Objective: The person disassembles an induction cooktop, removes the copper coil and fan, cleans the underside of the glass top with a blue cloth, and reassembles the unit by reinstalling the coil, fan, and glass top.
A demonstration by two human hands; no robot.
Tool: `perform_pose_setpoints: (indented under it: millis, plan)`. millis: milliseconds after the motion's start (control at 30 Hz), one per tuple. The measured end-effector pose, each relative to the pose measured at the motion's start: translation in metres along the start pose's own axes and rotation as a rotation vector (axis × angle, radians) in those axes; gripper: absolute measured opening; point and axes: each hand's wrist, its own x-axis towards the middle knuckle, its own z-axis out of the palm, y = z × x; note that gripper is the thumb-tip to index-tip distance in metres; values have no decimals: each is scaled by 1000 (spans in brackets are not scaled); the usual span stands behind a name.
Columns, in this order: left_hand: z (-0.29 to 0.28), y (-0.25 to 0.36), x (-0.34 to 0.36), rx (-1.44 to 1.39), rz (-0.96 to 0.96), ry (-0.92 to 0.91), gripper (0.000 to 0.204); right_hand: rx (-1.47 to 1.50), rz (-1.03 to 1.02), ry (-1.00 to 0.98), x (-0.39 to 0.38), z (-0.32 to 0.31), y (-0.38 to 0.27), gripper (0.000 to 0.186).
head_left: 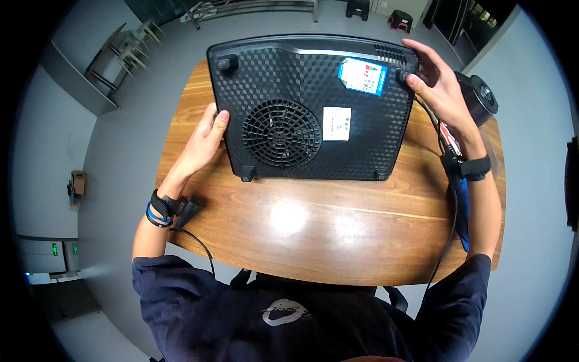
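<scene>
A black induction cooker (356, 160) is tilted up over the table with its underside facing me. That side carries a round fan grille (281, 133), stubby feet at the corners, a white label (336, 123) and a blue-edged sticker (363, 76). My left hand (206, 140) is closed on its left edge, thumb on the underside. At the upper right corner, my right hand (443, 90) grips it with the thumb near a foot. The fingers behind the cooker are partly hidden. Whether its lower edge rests on the wood cannot be told.
Beneath is a wooden table (289, 235) with a rounded front edge. A dark cylindrical appliance (476, 99) stands beyond my right wrist, with something blue (463, 217) beside that forearm. Dark cables run from both wristbands. Stools (400, 21) stand on the floor at the back.
</scene>
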Motion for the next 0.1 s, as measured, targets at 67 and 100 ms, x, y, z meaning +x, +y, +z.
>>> perform_pose_setpoints:
  millis: [67, 100]
  plan:
    - [7, -2, 2, -7, -117, -27, 61, -15, 92, -50, 2, 1, 18, 72]
    - [9, -4, 0, -8, -123, -32, 61, -12, 127, -94, 4, 0, 30, 72]
